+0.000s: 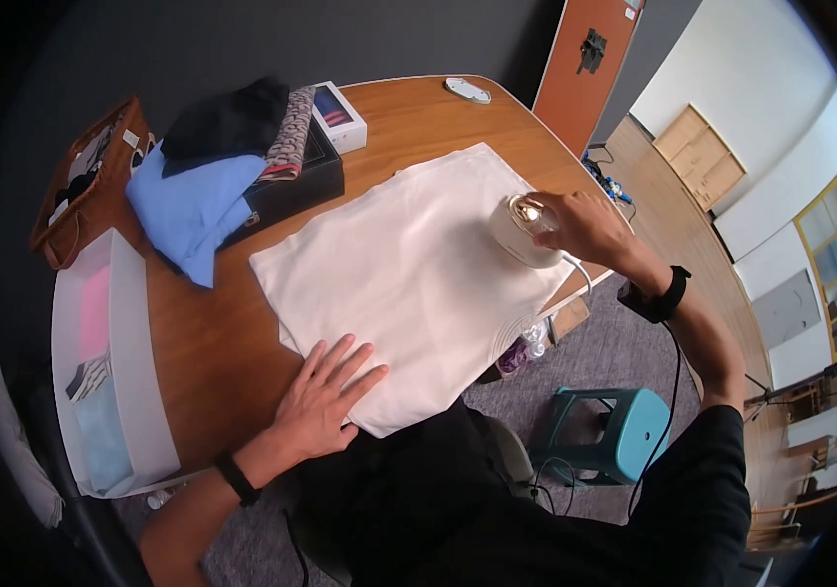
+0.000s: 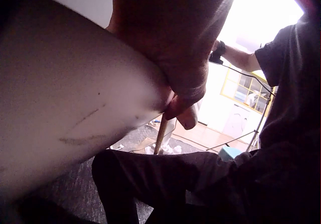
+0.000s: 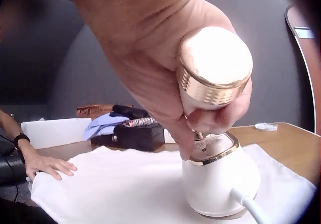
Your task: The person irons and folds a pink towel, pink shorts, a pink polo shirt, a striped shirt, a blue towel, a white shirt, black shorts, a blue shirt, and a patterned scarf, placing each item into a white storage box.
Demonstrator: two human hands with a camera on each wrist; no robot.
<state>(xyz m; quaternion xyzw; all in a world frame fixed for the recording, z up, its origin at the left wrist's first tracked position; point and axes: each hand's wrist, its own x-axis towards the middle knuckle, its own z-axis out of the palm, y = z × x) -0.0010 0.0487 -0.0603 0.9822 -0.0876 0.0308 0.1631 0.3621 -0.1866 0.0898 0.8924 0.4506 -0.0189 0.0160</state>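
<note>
A white cloth garment [image 1: 389, 264] with a ribbed curved edge lies spread flat on the wooden table [image 1: 198, 362]. My right hand [image 1: 590, 225] grips the handle of a small white and gold iron [image 3: 218, 186], fingers curled round it. The iron stands on the garment near its right side, and its white cord [image 3: 251, 209] runs off from the back. With fingers spread, my left hand [image 1: 316, 406] rests on the garment's near left corner. In the left wrist view, that hand and the table's underside are dark.
Left on the table are a black box [image 1: 316, 176] with blue and dark clothes [image 1: 194, 186] on it, a brown basket [image 1: 96, 186] and a long white bin [image 1: 145, 362]. Behind lie a white box [image 1: 345, 127] and a small white dish [image 1: 467, 90]. A teal stool [image 1: 634, 430] stands right.
</note>
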